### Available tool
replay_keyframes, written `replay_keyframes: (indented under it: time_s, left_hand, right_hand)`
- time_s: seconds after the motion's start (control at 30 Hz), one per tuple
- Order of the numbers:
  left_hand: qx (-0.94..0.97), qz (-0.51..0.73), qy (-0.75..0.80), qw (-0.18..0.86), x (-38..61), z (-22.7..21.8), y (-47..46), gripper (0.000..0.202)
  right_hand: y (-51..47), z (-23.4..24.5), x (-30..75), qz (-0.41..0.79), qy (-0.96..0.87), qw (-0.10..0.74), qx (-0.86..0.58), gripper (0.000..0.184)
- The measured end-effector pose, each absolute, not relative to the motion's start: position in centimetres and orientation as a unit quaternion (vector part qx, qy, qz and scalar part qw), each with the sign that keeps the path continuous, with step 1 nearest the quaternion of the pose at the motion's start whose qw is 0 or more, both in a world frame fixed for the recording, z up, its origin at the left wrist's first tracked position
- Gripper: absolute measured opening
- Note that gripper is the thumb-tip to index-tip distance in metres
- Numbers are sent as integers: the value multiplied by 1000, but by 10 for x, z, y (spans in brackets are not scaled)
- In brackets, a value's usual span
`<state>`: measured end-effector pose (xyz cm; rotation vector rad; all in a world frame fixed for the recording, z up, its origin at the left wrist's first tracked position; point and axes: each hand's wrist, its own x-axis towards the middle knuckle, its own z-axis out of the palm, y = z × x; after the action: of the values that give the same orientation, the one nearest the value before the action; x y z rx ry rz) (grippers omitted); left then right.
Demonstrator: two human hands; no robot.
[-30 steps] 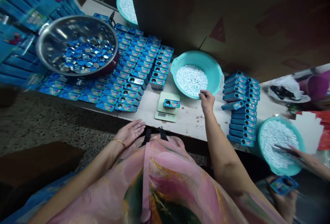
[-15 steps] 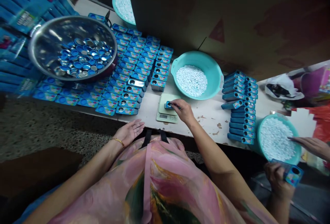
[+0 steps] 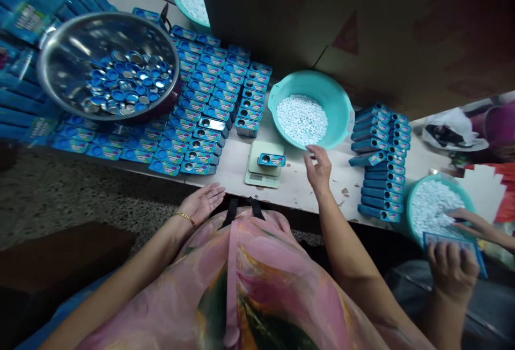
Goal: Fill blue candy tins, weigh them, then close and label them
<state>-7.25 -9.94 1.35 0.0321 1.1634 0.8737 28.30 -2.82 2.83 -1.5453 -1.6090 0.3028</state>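
A blue printed tin (image 3: 272,160) with a round hole in its top lies across the pale green kitchen scale (image 3: 257,180), with no hand on it. My right hand (image 3: 318,172) is just right of the scale, at the near rim of a turquoise basin (image 3: 330,119) of small white pellets (image 3: 301,119). Its fingers are loosely bent and a little apart, and I see nothing in them. Palm up, my left hand (image 3: 204,203) rests in front of the table edge with its fingers stretched out, holding nothing.
Rows of blue tins (image 3: 201,92) stand on the left, with a steel bowl (image 3: 108,65) of blue and silver caps above some. More tins (image 3: 380,178) are stacked at right. A co-worker's hands (image 3: 453,269) hold a tin near another pellet basin (image 3: 434,208). Cardboard (image 3: 354,22) rises behind.
My right hand has left the tin on the scale and moved right to the basin's rim. My left hand stays put. The co-worker has tipped the held tin another way.
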Motion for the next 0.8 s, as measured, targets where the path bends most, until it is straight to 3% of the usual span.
replay_keyframes:
  time_s: [0.13, 0.3, 0.37, 0.6, 0.8]
  left_hand:
    - [25, 397, 540, 741, -69, 20, -99, 18]
    - [22, 417, 560, 715, -78, 27, -112, 20]
    - [18, 429, 567, 703, -81, 28, -120, 22]
    - [-14, 442, 570, 693, -72, 25, -128, 21]
    - [1, 432, 555, 711, -63, 25, -117, 18]
  right_hand:
    - [39, 30, 313, 91, -633, 325, -696, 30]
    - [117, 4, 322, 230, -629, 8, -743, 61]
    - [130, -9, 313, 255, -644, -49, -720, 64]
    - [125, -20, 305, 207, -696, -32, -687, 26]
    - [109, -11, 325, 149, -693, 90, -699, 24]
